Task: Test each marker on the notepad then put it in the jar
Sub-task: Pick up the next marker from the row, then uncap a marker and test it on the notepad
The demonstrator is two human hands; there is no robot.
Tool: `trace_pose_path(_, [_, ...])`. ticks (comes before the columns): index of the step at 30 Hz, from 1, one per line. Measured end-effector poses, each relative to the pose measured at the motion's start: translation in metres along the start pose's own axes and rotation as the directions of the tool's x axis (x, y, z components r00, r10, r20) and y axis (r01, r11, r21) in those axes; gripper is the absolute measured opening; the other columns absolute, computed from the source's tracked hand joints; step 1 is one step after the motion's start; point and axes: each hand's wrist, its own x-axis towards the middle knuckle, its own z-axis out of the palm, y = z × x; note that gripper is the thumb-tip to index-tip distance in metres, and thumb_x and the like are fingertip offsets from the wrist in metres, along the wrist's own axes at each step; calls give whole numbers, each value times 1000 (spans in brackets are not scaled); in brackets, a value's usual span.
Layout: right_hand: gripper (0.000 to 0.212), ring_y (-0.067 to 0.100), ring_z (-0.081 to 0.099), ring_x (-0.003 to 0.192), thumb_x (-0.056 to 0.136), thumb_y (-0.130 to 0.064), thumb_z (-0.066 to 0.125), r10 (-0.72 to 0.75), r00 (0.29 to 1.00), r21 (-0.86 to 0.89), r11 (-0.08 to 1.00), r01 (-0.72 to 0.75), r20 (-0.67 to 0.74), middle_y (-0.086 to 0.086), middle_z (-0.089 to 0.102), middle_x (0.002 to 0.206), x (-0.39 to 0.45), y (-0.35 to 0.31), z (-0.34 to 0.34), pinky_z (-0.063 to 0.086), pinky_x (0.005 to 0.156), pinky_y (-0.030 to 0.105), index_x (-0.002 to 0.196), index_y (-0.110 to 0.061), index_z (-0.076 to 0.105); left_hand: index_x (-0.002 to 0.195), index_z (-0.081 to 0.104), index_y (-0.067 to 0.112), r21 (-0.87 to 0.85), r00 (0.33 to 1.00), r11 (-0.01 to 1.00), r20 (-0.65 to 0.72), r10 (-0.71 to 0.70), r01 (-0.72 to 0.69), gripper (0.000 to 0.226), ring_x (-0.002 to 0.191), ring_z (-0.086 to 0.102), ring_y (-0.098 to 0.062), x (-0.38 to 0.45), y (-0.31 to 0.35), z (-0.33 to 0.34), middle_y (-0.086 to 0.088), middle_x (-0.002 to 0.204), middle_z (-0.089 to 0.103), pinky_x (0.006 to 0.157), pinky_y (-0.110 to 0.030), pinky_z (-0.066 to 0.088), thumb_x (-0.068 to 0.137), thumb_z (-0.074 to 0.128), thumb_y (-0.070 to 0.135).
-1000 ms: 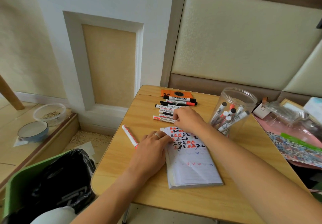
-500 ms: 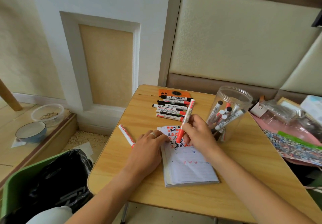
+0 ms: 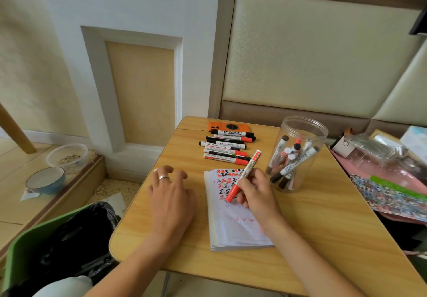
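Note:
On the wooden table (image 3: 323, 239) lies an open notepad (image 3: 235, 229), its top lines filled with red and black marks. My right hand (image 3: 256, 195) grips a red-and-white marker (image 3: 250, 164) like a pen, its red lower end touching the page. My left hand (image 3: 171, 199) rests on the table just left of the notepad with its fingers loosely spread; nothing shows in it. A clear plastic jar (image 3: 302, 135) stands right of the notepad and holds several markers. Several more markers (image 3: 225, 150) lie in a row beyond the notepad.
An orange device (image 3: 217, 125) lies at the table's far edge behind the marker row. A green bin with a black liner (image 3: 46, 246) stands at the left below the table. Pink clutter and printed sheets (image 3: 388, 192) crowd the right side. Bowls (image 3: 45, 179) sit on the floor step.
My right hand picked a red marker from the row and brought its end down onto the page. My left hand slid off the notepad to the left, covering the loose marker that lay there.

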Motion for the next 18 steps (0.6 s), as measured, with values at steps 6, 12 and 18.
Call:
trace_pose_path(6, [3,15,57,58,97,-11,59,-21,1000,-25,999,21,5,6,64,73,0,0,1,42,49,27,98,-13,58,108,68,9,-72,999,997,14,36,-35,41,109,47,-30,1,-3,3,-14,124,54,86,-40,48,77,51,-13])
trace_pose_path(12, [5,15,56,58,97,-13,61,-19,1000,8,1000,19,-8,5,63,72,-1,0,0,41,49,25,100,-14,58,113,65,9,-98,1000,995,20,-12,14,47,112,44,-28,3,-5,5,-12,127,51,91,-36,43,78,48,-17])
trace_pose_path(18, [7,16,56,59,95,-12,63,-22,1000,48,999,23,-10,6,62,74,-3,-3,0,41,49,26,100,-13,57,101,68,15,10,998,999,-61,36,-35,34,110,52,-29,1,-2,3,-8,118,58,97,-43,35,75,61,-5])
